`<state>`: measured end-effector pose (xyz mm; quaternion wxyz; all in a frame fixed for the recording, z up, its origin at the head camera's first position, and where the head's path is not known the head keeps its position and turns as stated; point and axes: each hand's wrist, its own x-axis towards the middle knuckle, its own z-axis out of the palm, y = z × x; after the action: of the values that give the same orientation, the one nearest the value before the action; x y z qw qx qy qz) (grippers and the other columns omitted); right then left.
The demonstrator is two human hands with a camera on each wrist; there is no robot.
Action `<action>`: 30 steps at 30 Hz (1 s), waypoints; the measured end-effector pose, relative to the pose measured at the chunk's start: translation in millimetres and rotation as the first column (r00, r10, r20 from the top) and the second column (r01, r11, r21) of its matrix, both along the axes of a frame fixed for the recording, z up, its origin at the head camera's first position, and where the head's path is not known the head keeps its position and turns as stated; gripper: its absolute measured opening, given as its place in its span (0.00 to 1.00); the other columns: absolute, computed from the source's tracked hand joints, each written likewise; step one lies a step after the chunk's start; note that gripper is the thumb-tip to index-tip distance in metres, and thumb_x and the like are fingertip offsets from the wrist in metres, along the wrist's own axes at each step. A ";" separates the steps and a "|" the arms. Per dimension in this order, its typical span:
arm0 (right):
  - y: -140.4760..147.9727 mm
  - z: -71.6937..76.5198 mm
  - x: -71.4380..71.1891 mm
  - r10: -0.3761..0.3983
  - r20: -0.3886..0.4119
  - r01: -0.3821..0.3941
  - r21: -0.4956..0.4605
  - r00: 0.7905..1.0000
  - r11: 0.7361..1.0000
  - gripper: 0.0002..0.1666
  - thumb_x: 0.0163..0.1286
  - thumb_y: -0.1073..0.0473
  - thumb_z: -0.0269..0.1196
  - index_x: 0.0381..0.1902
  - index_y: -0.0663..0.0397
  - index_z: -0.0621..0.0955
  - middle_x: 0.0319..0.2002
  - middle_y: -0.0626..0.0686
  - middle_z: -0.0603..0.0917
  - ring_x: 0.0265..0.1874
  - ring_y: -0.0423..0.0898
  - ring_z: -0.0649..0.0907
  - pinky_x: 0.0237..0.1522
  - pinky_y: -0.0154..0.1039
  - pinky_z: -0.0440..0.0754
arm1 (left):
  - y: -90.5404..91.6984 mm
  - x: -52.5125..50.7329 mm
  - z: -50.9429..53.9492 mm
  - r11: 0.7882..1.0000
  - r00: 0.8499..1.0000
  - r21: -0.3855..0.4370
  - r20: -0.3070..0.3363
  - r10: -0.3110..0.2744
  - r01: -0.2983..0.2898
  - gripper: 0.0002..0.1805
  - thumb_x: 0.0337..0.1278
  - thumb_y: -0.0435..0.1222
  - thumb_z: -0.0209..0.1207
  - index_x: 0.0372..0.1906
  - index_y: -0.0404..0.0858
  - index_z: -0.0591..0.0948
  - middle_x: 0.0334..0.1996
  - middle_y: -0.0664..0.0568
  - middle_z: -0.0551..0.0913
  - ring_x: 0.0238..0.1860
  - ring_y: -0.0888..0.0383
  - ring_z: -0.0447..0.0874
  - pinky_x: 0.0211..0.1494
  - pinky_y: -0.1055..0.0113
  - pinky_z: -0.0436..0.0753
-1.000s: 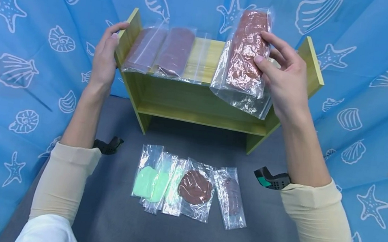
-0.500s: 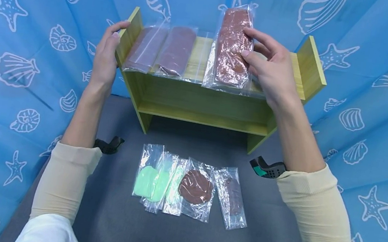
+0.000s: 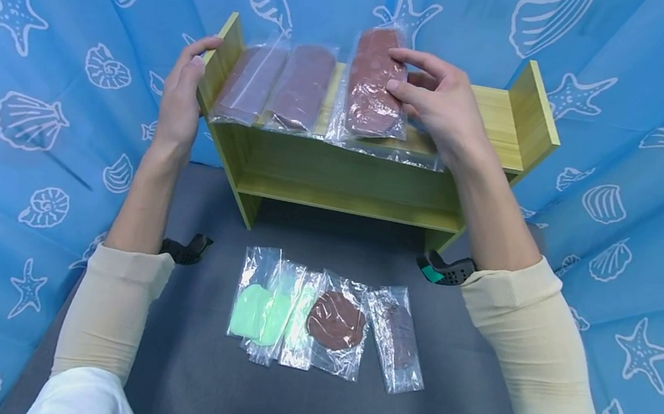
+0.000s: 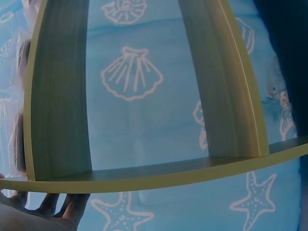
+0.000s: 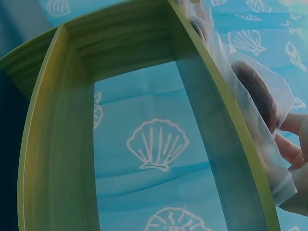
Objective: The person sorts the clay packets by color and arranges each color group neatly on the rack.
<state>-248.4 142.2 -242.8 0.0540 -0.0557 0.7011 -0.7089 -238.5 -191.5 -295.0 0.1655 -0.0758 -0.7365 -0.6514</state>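
My right hand (image 3: 437, 102) pinches the right edge of a clear plastic bag (image 3: 376, 83) holding a long reddish-brown slab, between thumb and bent fingers. That bag leans at the upper board of a small wooden shelf (image 3: 345, 205), its clear lower edge overlapping the board's front. Left of it, two similar bagged slabs (image 3: 250, 81) lie side by side on the same board. At the shelf's left side panel, my left hand (image 3: 181, 96) holds the panel's edge; in the left wrist view, part of its fingers (image 4: 74, 209) is hidden by the panel.
On the grey table (image 3: 280, 410) in front lie several clear bags: pale green pieces (image 3: 249, 311), a round brown disc (image 3: 336, 321) and a narrow dark brown piece (image 3: 401, 338). A blue curtain (image 3: 26, 90) with white shells surrounds the shelf. The shelf's right panel (image 3: 533, 111) stands upright.
My right hand has carried the bagged slab left and lowered it toward the upper board, beside the other two. The left hand has stayed at the side panel.
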 end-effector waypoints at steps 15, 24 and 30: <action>-11.2 -4.1 -11.1 0.049 -0.015 -0.047 0.097 0.999 0.994 0.23 0.68 0.66 0.66 0.61 0.52 0.82 0.51 0.58 0.83 0.42 0.47 0.85 0.43 0.32 0.83 | -0.1 -0.1 0.1 1.000 1.000 0.019 0.008 -0.002 0.002 0.23 0.76 0.46 0.37 0.68 0.49 0.72 0.49 0.49 0.71 0.42 0.54 0.72 0.47 0.62 0.68; -11.5 -6.2 -14.5 0.008 -0.077 0.018 0.321 0.997 0.947 0.23 0.65 0.61 0.69 0.59 0.52 0.83 0.51 0.55 0.85 0.45 0.44 0.85 0.48 0.33 0.80 | 0.1 -0.2 0.1 1.000 1.000 0.007 0.007 -0.001 0.001 0.24 0.77 0.46 0.36 0.68 0.50 0.72 0.52 0.50 0.71 0.45 0.54 0.71 0.49 0.62 0.68; -10.1 -8.4 -15.9 -0.037 -0.137 0.100 0.486 0.990 0.868 0.22 0.63 0.58 0.72 0.56 0.48 0.85 0.43 0.51 0.86 0.46 0.43 0.82 0.45 0.33 0.74 | 0.1 -0.7 -0.8 1.000 1.000 0.025 0.005 -0.008 0.008 0.24 0.76 0.45 0.37 0.68 0.48 0.72 0.56 0.50 0.70 0.50 0.54 0.70 0.52 0.60 0.68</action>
<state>-264.2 132.1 -251.2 -0.0024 -0.0588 0.8617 -0.5039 -239.2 -191.4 -295.8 0.1618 -0.0750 -0.7285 -0.6614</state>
